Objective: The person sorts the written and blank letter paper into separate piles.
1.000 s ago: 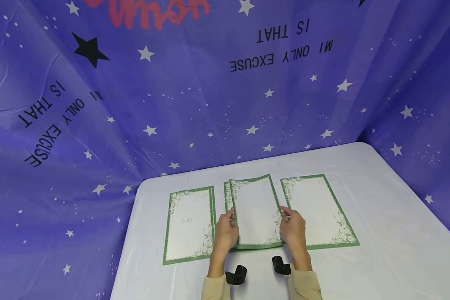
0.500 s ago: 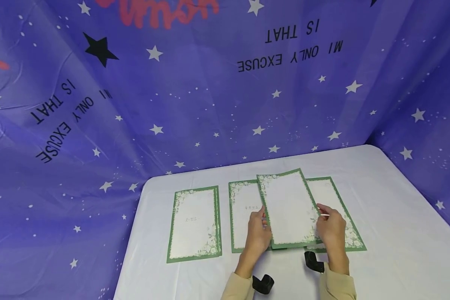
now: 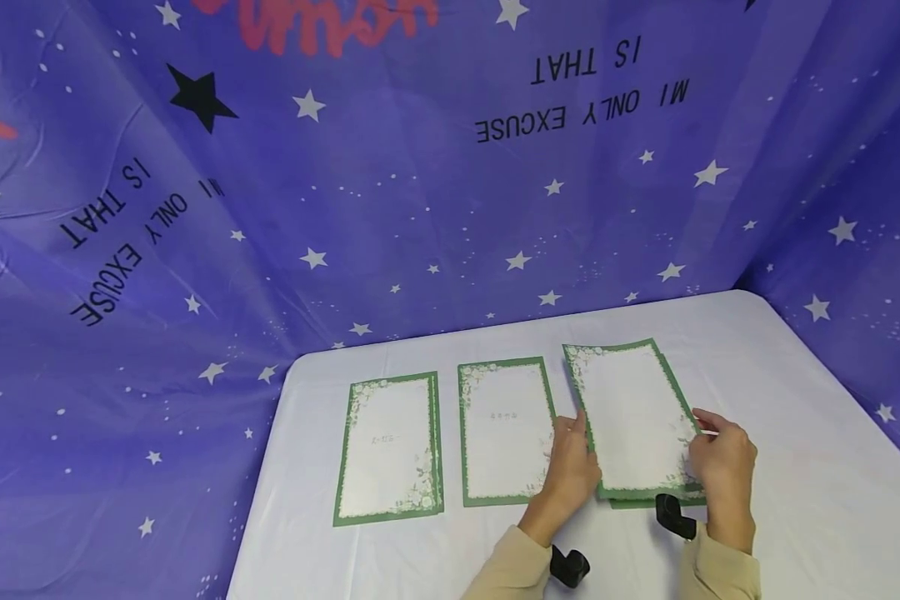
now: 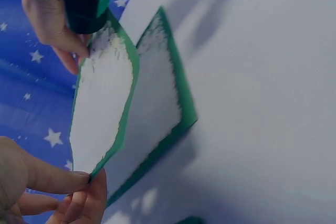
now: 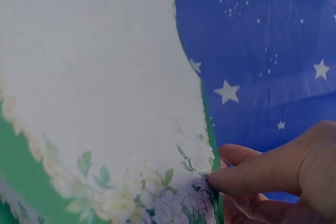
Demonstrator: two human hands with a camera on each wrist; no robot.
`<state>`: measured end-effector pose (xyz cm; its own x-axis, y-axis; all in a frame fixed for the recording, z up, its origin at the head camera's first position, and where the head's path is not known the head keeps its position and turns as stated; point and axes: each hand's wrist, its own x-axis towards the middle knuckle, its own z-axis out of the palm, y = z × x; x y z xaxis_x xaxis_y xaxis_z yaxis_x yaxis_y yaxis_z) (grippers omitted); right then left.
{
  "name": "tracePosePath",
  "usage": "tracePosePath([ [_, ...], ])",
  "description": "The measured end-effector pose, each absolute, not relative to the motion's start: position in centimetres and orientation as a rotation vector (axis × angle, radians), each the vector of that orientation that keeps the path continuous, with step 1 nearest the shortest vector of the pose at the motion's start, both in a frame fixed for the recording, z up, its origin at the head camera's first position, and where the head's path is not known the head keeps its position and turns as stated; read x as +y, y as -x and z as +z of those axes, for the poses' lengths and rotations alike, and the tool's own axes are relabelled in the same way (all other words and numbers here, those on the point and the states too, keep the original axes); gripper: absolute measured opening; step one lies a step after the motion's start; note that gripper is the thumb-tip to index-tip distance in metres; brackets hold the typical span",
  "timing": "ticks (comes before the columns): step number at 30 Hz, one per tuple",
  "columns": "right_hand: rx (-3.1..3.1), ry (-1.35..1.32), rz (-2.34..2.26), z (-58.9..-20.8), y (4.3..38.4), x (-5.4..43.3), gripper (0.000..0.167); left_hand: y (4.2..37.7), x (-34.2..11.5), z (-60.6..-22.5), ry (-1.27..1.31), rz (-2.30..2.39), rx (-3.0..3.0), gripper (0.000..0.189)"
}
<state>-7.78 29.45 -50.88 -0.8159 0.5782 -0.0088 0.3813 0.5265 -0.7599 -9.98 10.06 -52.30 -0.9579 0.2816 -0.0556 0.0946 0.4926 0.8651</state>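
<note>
Both hands hold one sheet of paper [image 3: 633,417] with a green border and printed white flowers in its corners. My left hand [image 3: 572,462] pinches its left edge between thumb and fingers, as the left wrist view shows. On the opposite edge my right hand [image 3: 723,458] pinches with thumb on top, near the flowered corner in the right wrist view. The held sheet bends slightly and hangs over another green-bordered sheet [image 4: 157,93] on the table, hiding most of it in the head view.
Two similar sheets lie to the left on the white-covered table [image 3: 780,400]: a middle sheet [image 3: 504,450] and a left sheet [image 3: 386,475], each with small faint writing. A blue curtain [image 3: 420,208] with stars and lettering stands behind. Black wrist devices [image 3: 570,568] sit at both wrists.
Both hands have carried the held sheet to the right, from over the middle sheet to over the right one. The middle sheet and its writing have come into view.
</note>
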Motion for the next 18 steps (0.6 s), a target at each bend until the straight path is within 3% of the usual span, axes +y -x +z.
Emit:
tracePosePath([
  [18,-2.544,0.919,1.188,-54.0,7.3,30.7,0.048,9.9,11.7,-54.8,-0.324,1.207,2.645,0.072],
])
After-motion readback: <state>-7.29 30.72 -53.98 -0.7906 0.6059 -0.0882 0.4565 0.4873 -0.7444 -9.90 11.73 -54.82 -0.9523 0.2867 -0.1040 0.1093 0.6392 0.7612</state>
